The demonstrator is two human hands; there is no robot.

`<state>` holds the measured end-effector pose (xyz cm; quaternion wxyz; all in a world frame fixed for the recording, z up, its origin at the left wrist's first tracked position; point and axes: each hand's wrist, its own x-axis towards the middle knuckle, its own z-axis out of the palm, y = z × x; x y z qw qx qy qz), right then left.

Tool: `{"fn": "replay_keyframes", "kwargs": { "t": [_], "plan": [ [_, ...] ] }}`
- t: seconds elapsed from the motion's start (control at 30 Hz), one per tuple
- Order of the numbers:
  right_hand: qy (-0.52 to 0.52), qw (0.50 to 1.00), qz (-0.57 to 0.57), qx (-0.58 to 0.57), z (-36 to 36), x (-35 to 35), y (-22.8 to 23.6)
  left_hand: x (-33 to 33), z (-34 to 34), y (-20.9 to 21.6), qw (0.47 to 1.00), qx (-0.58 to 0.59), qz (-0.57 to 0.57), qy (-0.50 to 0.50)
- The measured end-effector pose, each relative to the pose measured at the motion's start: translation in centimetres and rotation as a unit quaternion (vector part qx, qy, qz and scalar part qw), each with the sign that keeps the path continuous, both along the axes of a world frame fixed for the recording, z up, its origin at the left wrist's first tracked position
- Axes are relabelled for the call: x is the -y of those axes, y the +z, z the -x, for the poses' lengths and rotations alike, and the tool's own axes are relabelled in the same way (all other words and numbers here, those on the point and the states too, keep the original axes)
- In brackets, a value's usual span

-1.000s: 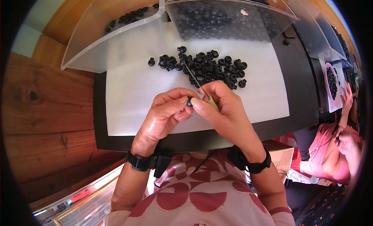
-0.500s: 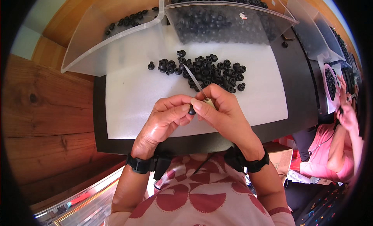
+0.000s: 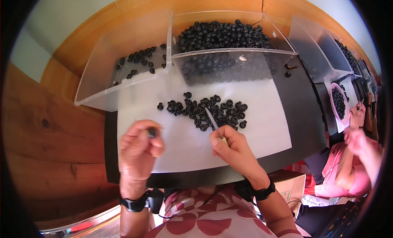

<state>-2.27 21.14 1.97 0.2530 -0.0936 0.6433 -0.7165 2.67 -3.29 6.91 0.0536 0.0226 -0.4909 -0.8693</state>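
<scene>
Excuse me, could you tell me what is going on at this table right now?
A person sits at a white sheet strewn with a pile of small black parts. The left hand pinches one black part between its fingertips, while the right hand holds a thin metal tool pointing into the pile. Two clear bins behind hold more parts: a few in the left bin, many in the right bin.

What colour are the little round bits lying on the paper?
The little round bits are black, seen best in the head view.

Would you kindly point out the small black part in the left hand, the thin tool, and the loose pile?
small black part (image 3: 152, 132), head view, its exposed top.
thin tool (image 3: 211, 117), head view, mid-shaft.
loose pile (image 3: 213, 107), head view, its centre.
</scene>
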Motion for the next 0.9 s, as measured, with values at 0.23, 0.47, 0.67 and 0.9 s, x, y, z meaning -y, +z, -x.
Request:
{"fn": "replay_keyframes", "kwargs": {
  "t": [0.23,0.47,0.67,0.9],
  "plan": [
    [0.009,0.999,-0.022,-0.038,0.1,-0.1,-0.6,8.5,3.4,3.5,0.989,-0.079,-0.052,0.111],
    [0.014,0.998,-0.034,-0.049,0.3,0.3,-0.4,9.4,5.3,5.4,0.975,-0.004,-0.012,0.224],
    [-0.012,1.0,-0.006,-0.005,0.1,-0.6,-0.7,6.3,4.0,5.0,0.985,-0.074,0.093,0.123],
    [-0.016,0.995,0.05,0.082,-0.5,-2.3,0.9,-2.0,1.3,-3.2,0.838,-0.009,0.545,-0.026]
  ]
}}
